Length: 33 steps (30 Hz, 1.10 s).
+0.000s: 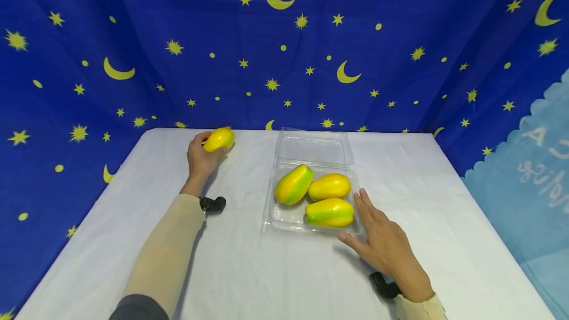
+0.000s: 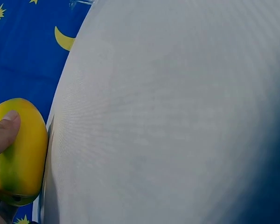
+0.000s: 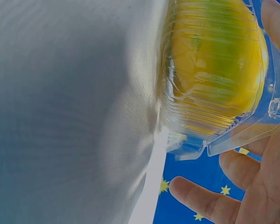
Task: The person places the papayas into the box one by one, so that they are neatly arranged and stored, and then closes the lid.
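At the far left of the table, my left hand (image 1: 202,158) grips a yellow papaya (image 1: 221,140), its thumb laid over the skin. The left wrist view shows this papaya (image 2: 25,149) with a green patch, close over the white cloth. A clear plastic clamshell box (image 1: 289,219) lies with its lid (image 1: 315,148) folded back, and three yellow-green papayas (image 1: 330,212) rest inside. Beside the box's right edge is my right hand (image 1: 384,241), fingers spread and holding nothing. In the right wrist view, its fingers (image 3: 200,198) are around the box corner, with a papaya (image 3: 214,56) showing through the ribbed wall.
A white cloth (image 1: 240,270) covers the table. Behind it hangs a blue curtain (image 1: 249,28) with yellow moons and stars. At the right is a light-blue panel (image 1: 529,211) with white lettering.
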Motion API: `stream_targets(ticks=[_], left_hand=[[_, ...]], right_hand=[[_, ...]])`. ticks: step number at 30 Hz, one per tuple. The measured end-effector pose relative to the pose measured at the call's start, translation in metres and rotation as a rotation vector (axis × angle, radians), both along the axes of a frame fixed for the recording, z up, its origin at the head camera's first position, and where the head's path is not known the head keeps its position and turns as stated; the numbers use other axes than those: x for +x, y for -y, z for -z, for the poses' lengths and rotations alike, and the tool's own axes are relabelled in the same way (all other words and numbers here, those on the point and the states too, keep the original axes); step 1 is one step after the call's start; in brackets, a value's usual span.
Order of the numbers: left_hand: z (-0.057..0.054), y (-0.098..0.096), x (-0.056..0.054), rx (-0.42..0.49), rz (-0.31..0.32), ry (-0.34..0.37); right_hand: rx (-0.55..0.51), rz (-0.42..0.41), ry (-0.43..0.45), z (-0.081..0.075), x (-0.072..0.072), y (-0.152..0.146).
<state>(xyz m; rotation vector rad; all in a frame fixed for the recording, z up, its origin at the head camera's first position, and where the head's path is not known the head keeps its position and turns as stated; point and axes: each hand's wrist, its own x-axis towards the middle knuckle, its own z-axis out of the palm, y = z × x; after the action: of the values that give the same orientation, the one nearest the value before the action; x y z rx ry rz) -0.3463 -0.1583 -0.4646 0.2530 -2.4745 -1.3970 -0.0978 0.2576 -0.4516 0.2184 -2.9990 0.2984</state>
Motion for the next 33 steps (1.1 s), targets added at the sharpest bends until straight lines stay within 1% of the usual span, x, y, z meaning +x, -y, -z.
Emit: stream_targets(ticks=[8,18,28,33], left_hand=[[0.0005,-0.0009,-0.0005,0.016,0.025,0.003],[0.0017,0.0032,0.0003,0.046,0.053,-0.017],[-0.0050,0.0019,0.0050,0.071,0.090,-0.062],[-0.0079,0.0001,0.0072,0.074,0.103,-0.067]], right_hand=[[0.002,0.009,0.005,-0.0002,0.0008,-0.0004],[-0.008,0.001,-0.001,-0.0005,0.0007,0.0006],[0.005,-0.002,0.002,-0.0016,0.0011,0.0007],[0.005,0.002,0.003,-0.0010,0.0010,0.0003]])
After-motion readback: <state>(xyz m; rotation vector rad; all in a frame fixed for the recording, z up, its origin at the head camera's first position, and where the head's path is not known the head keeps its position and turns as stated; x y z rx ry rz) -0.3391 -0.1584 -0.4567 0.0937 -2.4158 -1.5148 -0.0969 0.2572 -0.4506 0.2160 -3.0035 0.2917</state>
